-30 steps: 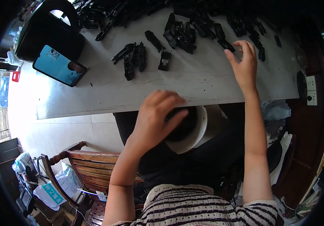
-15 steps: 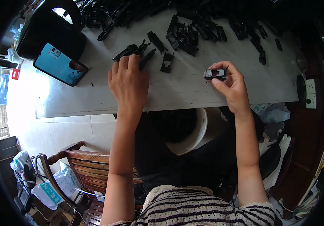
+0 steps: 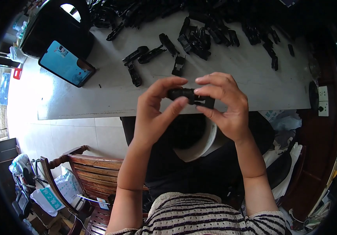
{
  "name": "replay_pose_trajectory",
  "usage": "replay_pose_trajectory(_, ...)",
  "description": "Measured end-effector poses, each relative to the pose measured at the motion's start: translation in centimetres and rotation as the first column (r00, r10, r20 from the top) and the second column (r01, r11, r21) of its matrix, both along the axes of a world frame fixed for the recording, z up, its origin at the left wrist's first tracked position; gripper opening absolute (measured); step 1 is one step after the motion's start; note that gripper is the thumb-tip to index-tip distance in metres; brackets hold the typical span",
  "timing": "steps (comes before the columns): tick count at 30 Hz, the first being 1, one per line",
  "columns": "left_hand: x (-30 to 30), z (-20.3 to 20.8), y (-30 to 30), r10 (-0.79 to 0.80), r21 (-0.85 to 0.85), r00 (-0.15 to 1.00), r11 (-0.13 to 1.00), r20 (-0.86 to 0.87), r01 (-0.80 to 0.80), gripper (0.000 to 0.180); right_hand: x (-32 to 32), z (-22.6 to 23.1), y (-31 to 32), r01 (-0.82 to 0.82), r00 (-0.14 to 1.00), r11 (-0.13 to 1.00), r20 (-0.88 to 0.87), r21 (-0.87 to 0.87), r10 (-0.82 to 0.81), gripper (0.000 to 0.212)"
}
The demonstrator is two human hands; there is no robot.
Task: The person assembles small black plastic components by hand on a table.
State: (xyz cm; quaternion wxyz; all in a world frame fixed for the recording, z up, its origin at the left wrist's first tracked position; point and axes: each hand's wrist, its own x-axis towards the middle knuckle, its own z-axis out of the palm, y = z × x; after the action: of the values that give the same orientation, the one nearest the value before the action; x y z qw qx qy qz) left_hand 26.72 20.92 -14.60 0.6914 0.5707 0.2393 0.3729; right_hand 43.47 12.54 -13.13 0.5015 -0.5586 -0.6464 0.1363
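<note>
In front of my chest, just above the table's near edge, my left hand (image 3: 152, 111) pinches a dark, rounded plastic part (image 3: 178, 93) between thumb and fingers. A black, open-framed plastic part (image 3: 208, 102) is gripped by my right hand (image 3: 231, 105). The two parts meet end to end; whether they are joined, I cannot tell. Beyond my hands lie several loose black plastic parts, among them a frame-like one (image 3: 178, 65) and a long one (image 3: 134, 75). A larger heap of such black parts (image 3: 137, 13) spreads along the far side.
A phone (image 3: 67, 64) with a lit screen leans against a black jug-like container (image 3: 56, 31) at the left of the grey table (image 3: 109, 96). Below its edge, a white bucket (image 3: 211, 137) stands between my legs. A wooden chair (image 3: 94, 168) is at lower left, a wall socket (image 3: 323, 101) at right.
My left hand has left the loose parts, picked up a dark part and come nearer me. My right hand has moved left with its part, and the two parts now meet.
</note>
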Motion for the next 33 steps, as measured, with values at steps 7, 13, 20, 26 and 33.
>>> replay_pose_trajectory(7,-0.7,-0.7,-1.7,0.016,0.022,1.0,1.0,0.002,-0.016,0.028,-1.2,-1.1,-1.6,-0.195,0.788,0.943,-0.615,-0.27,-0.013,0.021)
replay_pose_trajectory(13,-1.7,-1.3,-0.9,0.106,-0.035,0.994,0.994,-0.035,-0.107,0.011,-1.1,-2.2,0.8,-0.15,0.905,0.949,-0.425,-0.277,0.019,0.015)
replay_pose_trajectory(20,-0.4,0.1,6.6,0.526,0.712,0.788,0.683,-0.321,-0.165,0.016,0.2,-4.7,7.2,0.141,0.75,0.99,0.654,-0.018,-0.095,0.033)
replay_pose_trajectory(26,1.1,-1.0,7.6,0.685,0.732,0.285,0.55,-0.671,0.402,0.027,-0.3,-2.9,4.3,0.041,0.992,0.97,-0.11,-0.241,-0.069,0.029)
replay_pose_trajectory(33,0.1,-0.9,6.1,0.502,0.737,0.758,0.675,-0.416,-0.042,0.015,0.0,-2.5,2.0,-0.176,0.642,0.981,-0.765,-0.088,0.047,0.033)
